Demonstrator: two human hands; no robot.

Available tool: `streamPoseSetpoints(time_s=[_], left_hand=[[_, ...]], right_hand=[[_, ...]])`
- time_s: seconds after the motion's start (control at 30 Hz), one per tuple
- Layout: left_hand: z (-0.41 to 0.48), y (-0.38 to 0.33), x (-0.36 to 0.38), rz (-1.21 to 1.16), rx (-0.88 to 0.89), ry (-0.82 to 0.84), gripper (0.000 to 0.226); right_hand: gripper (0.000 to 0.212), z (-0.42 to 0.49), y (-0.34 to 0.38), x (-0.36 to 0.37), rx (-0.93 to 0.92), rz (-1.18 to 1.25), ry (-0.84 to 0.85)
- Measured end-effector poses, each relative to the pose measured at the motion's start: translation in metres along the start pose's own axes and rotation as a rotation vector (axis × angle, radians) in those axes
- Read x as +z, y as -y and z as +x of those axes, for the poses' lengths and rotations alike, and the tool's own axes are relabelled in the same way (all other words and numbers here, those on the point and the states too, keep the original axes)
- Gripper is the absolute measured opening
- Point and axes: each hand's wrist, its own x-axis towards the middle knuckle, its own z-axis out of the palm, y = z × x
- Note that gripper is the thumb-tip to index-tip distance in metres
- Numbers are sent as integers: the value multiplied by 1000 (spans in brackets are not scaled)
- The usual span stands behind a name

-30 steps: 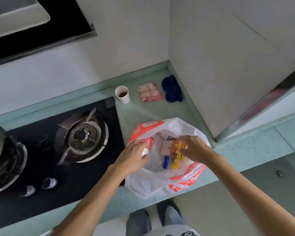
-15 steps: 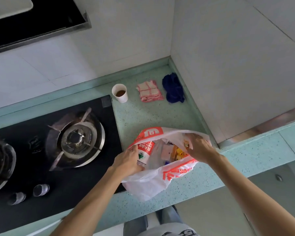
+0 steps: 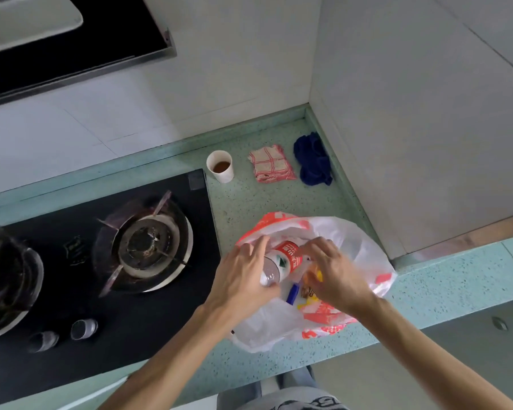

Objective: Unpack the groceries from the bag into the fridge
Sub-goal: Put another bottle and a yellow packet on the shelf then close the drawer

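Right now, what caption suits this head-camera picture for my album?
Left hand grips a red-labelled bottle in the plastic bag, right hand alongside, beside the gas stove.

White-and-red bag (image 3: pixel 353 247), red-labelled bottle (image 3: pixel 285 258) (clear), blue cloth (image 3: pixel 313 164)

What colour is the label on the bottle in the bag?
Label on the bottle: red, white lettering; head view.

white-and-red plastic bag (image 3: pixel 356 250) looking crinkly, semi-translucent. clear plastic bottle (image 3: pixel 282 261) inside it showing glossy label. left of bag, black glass hob (image 3: pixel 160 329) gleaming; speckled green counter (image 3: pixel 249 208) under bag looking matt.
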Motion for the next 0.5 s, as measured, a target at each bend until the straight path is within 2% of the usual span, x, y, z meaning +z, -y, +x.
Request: streamPoseSetpoints(time_s=[0.1,0.17,0.27,0.37,0.5], left_hand=[[-1,-11,-17,-179,-15,-36,45],[-2,-13,-19,-180,-34,17,41],[-10,-2,-10,-144,-67,127,44],[-23,16,1,-67,-120,290,39],[-44,40,15,54,-163,460,42]], right_hand=[[74,6,12,20,-135,-36,158],[81,11,15,37,-185,-87,243],[80,25,17,62,-256,-288,272],[79,37,25,71,-204,-415,317],[65,37,30,52,-42,-419,460]])
